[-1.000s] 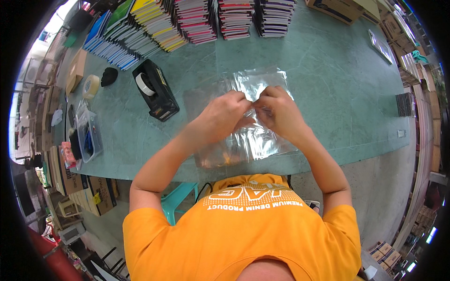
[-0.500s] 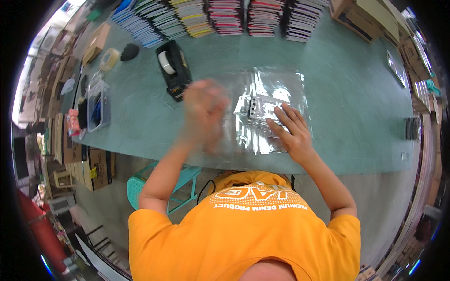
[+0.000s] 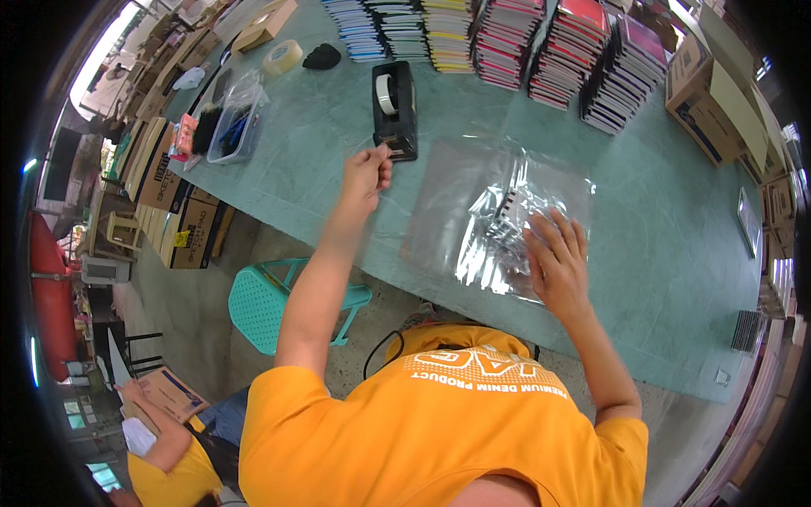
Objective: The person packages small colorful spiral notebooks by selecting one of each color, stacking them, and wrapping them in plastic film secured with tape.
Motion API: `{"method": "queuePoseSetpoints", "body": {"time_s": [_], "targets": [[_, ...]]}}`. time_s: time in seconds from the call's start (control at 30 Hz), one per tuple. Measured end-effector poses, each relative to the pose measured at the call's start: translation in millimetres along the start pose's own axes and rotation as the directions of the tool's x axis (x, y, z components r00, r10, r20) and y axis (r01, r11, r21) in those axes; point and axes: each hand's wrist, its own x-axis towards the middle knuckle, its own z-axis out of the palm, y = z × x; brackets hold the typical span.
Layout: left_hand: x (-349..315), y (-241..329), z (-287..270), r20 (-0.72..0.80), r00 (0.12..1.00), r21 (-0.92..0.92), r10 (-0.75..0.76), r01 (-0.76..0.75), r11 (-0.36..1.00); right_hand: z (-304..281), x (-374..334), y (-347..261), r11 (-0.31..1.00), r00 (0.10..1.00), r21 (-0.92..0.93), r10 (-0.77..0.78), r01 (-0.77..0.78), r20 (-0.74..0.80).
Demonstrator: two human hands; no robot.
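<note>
At the front end of a black tape dispenser (image 3: 395,114) with a white-cored roll, my left hand (image 3: 363,179) is closed in a pinch on the tape end, though the clear tape itself barely shows. My right hand (image 3: 559,258) lies with fingers outstretched, pressing on a folded part of a shiny clear plastic sheet or bag (image 3: 448,198). Beneath the fingers is a small clear packet (image 3: 509,205) with a black-and-white patterned edge; the hand and reflections hide part of it.
Stacks of notebooks (image 3: 498,42) line the table's far side, with an open carton (image 3: 697,93) to their right. At left are a clear plastic bin (image 3: 241,135) and a tape roll (image 3: 283,57). A turquoise stool (image 3: 258,308) stands below; another person (image 3: 169,456) holds cardboard.
My left hand, blurred before, has reached the dispenser's front end and pinches there. My right hand stays on the plastic. The view has turned, bringing the other person in at lower left.
</note>
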Motion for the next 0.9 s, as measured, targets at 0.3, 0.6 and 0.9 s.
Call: {"method": "queuePoseSetpoints", "body": {"time_s": [0.3, 0.6, 0.9], "targets": [[-51.5, 20.2, -13.7, 0.247, 0.965, 0.548, 0.091, -0.216, 0.808, -9.7, 55.8, 42.5, 0.837, 0.913, 0.545, -0.184, -0.048, 0.363], [-178.7, -17.9, 101.6, 0.340, 0.940, 0.060, -0.039, 0.020, 0.998, -14.4, 68.2, 35.5, 0.790, 0.832, 0.599, -0.240, -0.132, 0.500], [-174.0, -57.1, 101.1, 0.225, 0.921, 0.389, 0.318, -0.384, 0.837, -9.8, 67.9, 41.4, 0.773, 0.839, 0.610, -0.209, -0.173, 0.503]]}}
